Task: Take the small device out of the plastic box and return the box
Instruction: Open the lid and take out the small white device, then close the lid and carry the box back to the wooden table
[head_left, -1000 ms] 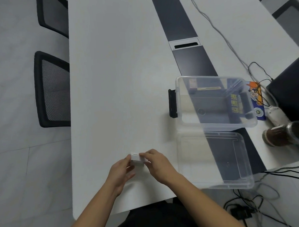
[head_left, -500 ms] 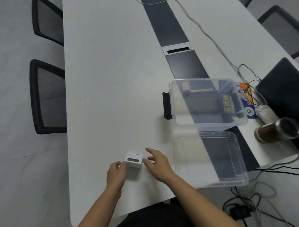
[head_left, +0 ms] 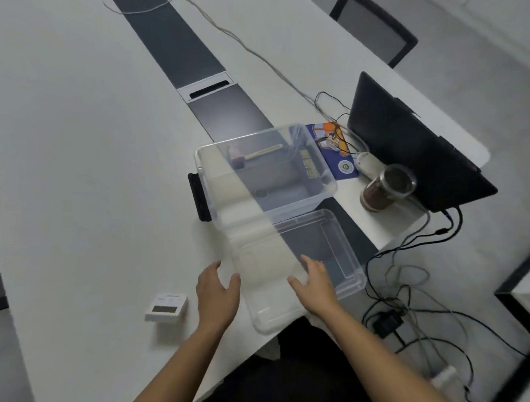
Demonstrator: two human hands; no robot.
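At 6 o'clock, hands: left hand (head_left: 217, 297) and right hand (head_left: 315, 283) spread wide, empty, flanking clear plastic lid (head_left: 294, 269)
Risk: lid overhangs white table (head_left: 83, 166); a nudge could tip it off

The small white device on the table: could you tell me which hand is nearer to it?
Left. The left hand hovers just right of the small white device; the right hand is farther right, over the clear lid.

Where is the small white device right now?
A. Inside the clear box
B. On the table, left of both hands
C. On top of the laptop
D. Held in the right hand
B: the small white device lies on the white table, left of the left hand and the right hand, both empty.
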